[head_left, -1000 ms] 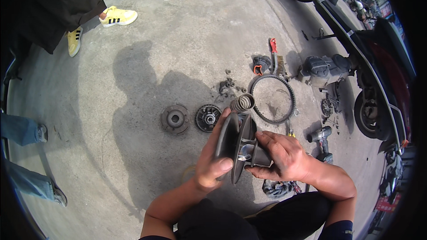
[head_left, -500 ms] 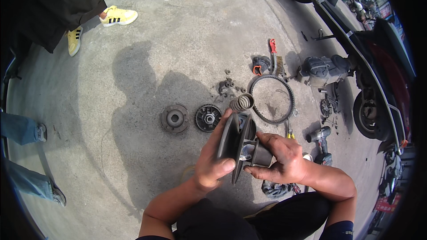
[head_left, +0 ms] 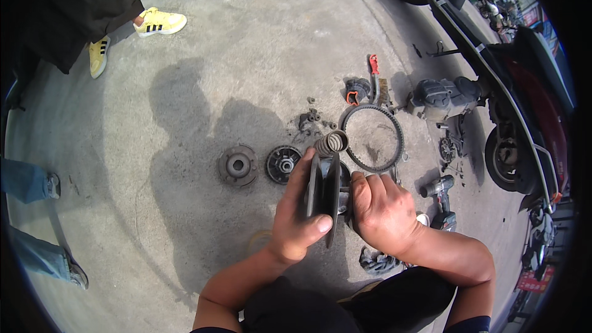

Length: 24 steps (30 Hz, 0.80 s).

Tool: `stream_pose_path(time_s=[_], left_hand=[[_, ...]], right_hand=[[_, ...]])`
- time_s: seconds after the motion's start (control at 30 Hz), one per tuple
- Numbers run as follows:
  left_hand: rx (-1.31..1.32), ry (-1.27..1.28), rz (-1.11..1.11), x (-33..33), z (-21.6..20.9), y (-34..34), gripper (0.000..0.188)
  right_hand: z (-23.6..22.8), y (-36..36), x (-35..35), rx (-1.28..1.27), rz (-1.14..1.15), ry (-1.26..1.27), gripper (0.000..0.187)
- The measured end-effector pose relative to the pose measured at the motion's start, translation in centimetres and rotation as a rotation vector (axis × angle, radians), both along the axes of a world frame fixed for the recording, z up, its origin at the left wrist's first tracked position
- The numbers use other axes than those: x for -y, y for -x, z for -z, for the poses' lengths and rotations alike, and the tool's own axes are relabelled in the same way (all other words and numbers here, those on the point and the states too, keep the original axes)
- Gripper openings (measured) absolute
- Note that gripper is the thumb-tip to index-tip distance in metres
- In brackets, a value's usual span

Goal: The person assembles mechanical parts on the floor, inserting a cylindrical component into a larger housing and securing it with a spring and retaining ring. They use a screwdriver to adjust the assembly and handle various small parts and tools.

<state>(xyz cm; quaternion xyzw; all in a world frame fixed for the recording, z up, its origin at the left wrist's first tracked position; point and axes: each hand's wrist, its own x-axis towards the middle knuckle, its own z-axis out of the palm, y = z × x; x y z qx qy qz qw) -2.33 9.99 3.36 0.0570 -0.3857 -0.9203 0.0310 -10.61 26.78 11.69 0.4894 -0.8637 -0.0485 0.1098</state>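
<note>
Head view | grasping pulley discs (head_left: 333,192) by rim with left hand (head_left: 293,219), curling right hand (head_left: 385,214) around hub (head_left: 344,192) | held near, right of finned wheel (head_left: 286,165) | might drop onto concrete floor (head_left: 240,43) through loosened grip

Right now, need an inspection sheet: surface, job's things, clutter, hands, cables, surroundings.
Surface: concrete floor, part sunlit, part shadowed.
Job's things: pulley, in both hands, its discs on edge.
Clutter: spring just beyond the pulley, contact unclear; belt, flat disc, finned disc, red-handled brush, drill and dark rag on the floor.
Hands: left hand holds the discs; right hand curled at the pulley's right end.
Cables: nothing certain.
Surroundings: scooter at right; jeans and yellow shoes of bystanders at left.
</note>
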Motion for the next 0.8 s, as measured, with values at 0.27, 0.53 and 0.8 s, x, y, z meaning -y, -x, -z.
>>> stream_pose_path(time_s=[0.27,0.53,0.8], left_hand=[[-0.128,0.117,-0.019,0.0,1.4,-0.5,0.115],[-0.246,0.363,-0.029,0.4,1.5,-0.3,0.114],[-0.349,0.333,-0.018,0.0,1.7,0.0,0.115]], right_hand=[[0.4,-0.3,-0.3,0.212,0.033,0.098,0.012],[-0.5,-0.3,0.0,0.522,0.218,0.064,0.020],[-3.7,2.3,1.1,1.138,0.540,-0.199,0.033]])
